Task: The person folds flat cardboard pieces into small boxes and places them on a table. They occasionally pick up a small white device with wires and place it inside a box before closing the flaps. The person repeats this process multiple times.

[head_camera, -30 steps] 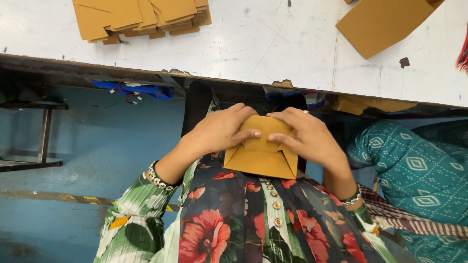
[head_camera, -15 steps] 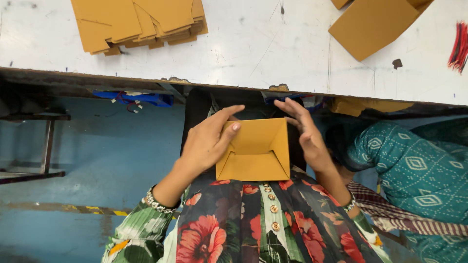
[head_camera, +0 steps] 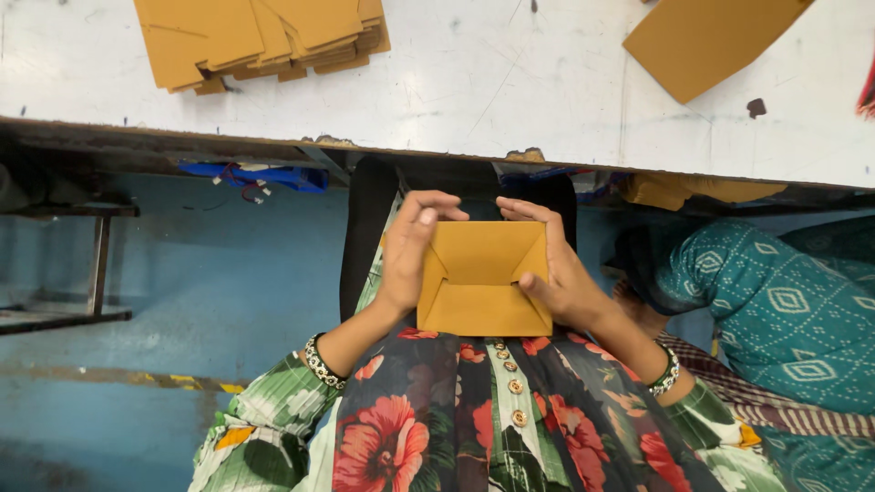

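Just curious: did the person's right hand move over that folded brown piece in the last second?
Yes. The right hand slid off the face of the folded brown piece to its right edge, away from the table edge.

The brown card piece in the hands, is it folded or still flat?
Folded. The brown card piece shows side flaps turned inward to diagonal creases, held between the left hand and right hand above the lap.

Bright, even light; sharp; shadow under table (head_camera: 474, 82).
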